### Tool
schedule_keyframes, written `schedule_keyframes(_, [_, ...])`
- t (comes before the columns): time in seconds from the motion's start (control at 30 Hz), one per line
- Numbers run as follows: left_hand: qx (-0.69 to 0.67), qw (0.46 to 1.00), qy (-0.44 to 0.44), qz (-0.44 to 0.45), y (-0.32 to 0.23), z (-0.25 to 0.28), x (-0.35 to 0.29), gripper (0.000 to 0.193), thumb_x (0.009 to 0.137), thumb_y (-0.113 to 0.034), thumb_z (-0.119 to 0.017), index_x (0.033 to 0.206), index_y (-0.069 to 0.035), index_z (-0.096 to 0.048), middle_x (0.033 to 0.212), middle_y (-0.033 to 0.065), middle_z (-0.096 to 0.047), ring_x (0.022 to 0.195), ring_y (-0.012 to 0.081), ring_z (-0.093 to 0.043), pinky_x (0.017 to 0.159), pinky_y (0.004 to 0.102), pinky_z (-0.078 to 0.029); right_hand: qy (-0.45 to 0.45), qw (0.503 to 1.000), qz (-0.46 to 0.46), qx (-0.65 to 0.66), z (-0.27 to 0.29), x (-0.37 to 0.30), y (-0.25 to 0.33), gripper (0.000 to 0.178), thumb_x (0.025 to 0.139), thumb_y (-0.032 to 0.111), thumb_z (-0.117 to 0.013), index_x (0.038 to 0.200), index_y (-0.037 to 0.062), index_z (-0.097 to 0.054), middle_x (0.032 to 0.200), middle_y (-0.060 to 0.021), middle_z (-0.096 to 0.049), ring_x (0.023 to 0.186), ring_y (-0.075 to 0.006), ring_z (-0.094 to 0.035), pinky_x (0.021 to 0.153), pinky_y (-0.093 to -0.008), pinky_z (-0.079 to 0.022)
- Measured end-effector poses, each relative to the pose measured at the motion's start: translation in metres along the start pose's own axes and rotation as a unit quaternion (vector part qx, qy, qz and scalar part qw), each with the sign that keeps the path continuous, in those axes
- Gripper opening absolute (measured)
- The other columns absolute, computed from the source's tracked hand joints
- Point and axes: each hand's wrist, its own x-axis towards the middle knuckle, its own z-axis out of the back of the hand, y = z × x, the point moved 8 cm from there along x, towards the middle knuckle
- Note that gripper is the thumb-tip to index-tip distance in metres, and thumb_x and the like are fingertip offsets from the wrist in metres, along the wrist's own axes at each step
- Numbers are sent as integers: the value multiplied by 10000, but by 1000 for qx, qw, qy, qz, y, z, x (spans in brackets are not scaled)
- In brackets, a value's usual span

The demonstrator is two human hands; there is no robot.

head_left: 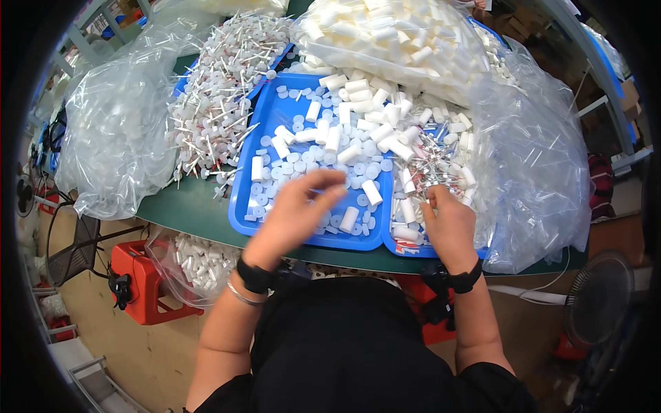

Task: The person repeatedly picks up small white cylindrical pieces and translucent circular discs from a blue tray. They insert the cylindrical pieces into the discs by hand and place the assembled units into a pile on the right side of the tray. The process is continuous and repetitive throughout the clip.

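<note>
Over the near part of the left blue tray (237, 199), my left hand (292, 210) is slightly blurred, its thumb and fingers apart with nothing visible between them. Beneath and around it lie translucent round discs (279, 172) and white foam-like cylinders (332, 139). My right hand (451, 224) is at the right blue tray (396, 246), fingers bent and fingertips close together beside a heap of small metal pins with red and white parts (430, 168). Whatever those fingertips hold is too small to tell. More white cylinders (407, 210) surround the pins.
A heap of discs with white stems (213, 103) spills off the far left tray. A large bag of white cylinders (392, 34) covers the back. Clear plastic bags (530, 151) flank the trays on the green table (186, 210). A red stool (141, 292) stands below left.
</note>
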Motion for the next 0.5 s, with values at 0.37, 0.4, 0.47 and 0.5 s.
schedule_keyframes(0.37, [326,929,-40,-169,-15,-59,0,201,759,-66,-676,951,-18,-641,836,106,-582,838,307,-567,732,409,-468,2,954,-103,281,25,-6,-34,173,856,77,-665,992,-13,-607,727,-36,-613,587,-62,-537,525,-245,-433])
schedule_keyframes(0.4, [326,927,-45,-179,-17,-59,0,199,753,-63,-677,944,-20,-641,836,110,-584,833,310,-565,728,407,-467,-4,941,-113,320,28,-6,-33,156,871,72,-648,989,-16,-600,740,-31,-611,596,-53,-533,530,-236,-433])
schedule_keyframes(0.47, [324,923,-55,-200,-22,-57,0,196,740,-55,-678,930,-22,-641,837,117,-588,823,315,-562,721,402,-466,-12,903,-123,412,32,-7,-28,122,897,67,-615,982,-14,-581,787,-38,-613,616,-54,-541,546,-223,-441])
schedule_keyframes(0.5, [327,921,-57,-205,-22,-54,1,214,746,-57,-682,953,-24,-642,837,112,-593,818,299,-567,722,385,-467,-13,877,-122,464,32,-7,-23,106,908,66,-598,978,-8,-570,822,-51,-619,629,-64,-552,558,-220,-449])
